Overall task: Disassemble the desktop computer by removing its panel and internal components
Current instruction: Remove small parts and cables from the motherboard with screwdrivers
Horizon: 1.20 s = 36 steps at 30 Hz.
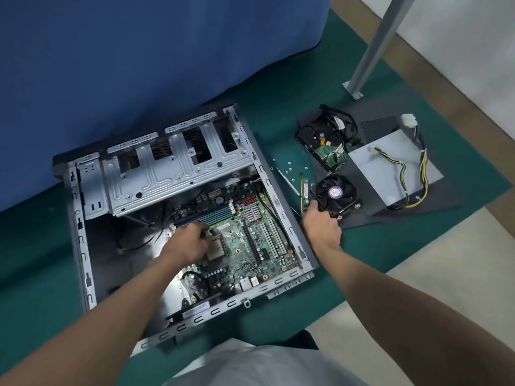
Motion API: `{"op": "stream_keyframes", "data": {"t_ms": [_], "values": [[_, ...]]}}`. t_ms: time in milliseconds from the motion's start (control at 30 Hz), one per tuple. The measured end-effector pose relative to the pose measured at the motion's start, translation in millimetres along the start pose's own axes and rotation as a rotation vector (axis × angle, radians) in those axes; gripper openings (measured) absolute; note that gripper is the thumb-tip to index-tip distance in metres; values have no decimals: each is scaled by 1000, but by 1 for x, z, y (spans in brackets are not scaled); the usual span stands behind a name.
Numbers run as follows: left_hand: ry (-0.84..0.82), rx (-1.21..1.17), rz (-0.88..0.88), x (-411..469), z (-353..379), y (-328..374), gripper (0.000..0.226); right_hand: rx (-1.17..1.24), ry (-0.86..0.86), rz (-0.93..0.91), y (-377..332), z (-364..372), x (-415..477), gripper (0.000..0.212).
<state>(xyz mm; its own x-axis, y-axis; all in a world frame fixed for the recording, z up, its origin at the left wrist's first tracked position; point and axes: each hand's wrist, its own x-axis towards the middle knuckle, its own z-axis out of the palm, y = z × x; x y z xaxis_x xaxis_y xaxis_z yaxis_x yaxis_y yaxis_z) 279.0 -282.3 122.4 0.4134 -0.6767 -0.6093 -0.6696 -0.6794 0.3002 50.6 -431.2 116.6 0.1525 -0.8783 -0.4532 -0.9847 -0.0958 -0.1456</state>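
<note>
Well, the right hand point(320, 224) clasps the cooler fan point(335, 193) by its near corner, while the left hand point(189, 240) (fingers blurred, grip untellable) partly hides the motherboard point(250, 240) socket point(216, 247) beneath.

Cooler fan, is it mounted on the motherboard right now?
No, the right hand grips the cooler fan outside the case, beside the power supply.

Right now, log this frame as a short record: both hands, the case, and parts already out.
left hand: on the motherboard beside the CPU socket; grip unclear
right hand: grips the cooler at the side panel's near edge
case: open, motherboard inside
parts out: hard drive, power supply, RAM stick, screws
</note>
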Motion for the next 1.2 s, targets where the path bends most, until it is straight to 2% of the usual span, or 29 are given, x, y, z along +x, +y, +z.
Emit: {"op": "stream_keyframes", "data": {"t_ms": [100, 200, 267, 333, 367, 467, 533, 633, 733, 800, 900, 1067, 1133, 1200], "values": [[-2, -20, -3, 0, 0, -2, 35, 44, 30, -48, -3, -6, -4, 29], [16, -21, 3, -1, -1, -3, 31, 346, 137, -156, -9, -26, -6, 21], [48, -38, 6, -2, -3, -3, 30, 510, 284, -229, -17, -45, -12, 14], [68, -66, 8, -2, -5, -2, 31, 538, 439, -368, -33, -62, -26, 10], [70, -75, 7, -2, -5, -2, 32, 508, 459, -469, -43, -67, -36, 10], [72, -97, -1, 0, -6, -4, 35, 294, 279, -772, -73, -58, -68, 12], [87, -101, -2, 2, -6, -7, 37, 165, 73, -833, -90, -38, -76, 14], [178, -58, 29, 1, -6, -15, 37, 20, -129, -691, -109, -11, -69, 33], [273, 6, 21, -1, -9, -27, 40, -157, -185, -523, -114, 0, -54, 57], [253, 24, 0, -2, -10, -35, 46, -188, -222, -398, -110, 2, -47, 61], [208, 70, 17, 0, -11, -42, 50, -319, -224, -322, -101, 2, -45, 61], [258, 174, 133, -6, -5, -27, 51, -948, -238, -562, -90, -3, -50, 55], [207, 163, 236, -10, 4, -14, 52, -1072, -306, -642, -89, -11, -53, 47], [97, 150, 317, -15, 15, 0, 52, -1156, -404, -746, -87, -17, -55, 28]]}}
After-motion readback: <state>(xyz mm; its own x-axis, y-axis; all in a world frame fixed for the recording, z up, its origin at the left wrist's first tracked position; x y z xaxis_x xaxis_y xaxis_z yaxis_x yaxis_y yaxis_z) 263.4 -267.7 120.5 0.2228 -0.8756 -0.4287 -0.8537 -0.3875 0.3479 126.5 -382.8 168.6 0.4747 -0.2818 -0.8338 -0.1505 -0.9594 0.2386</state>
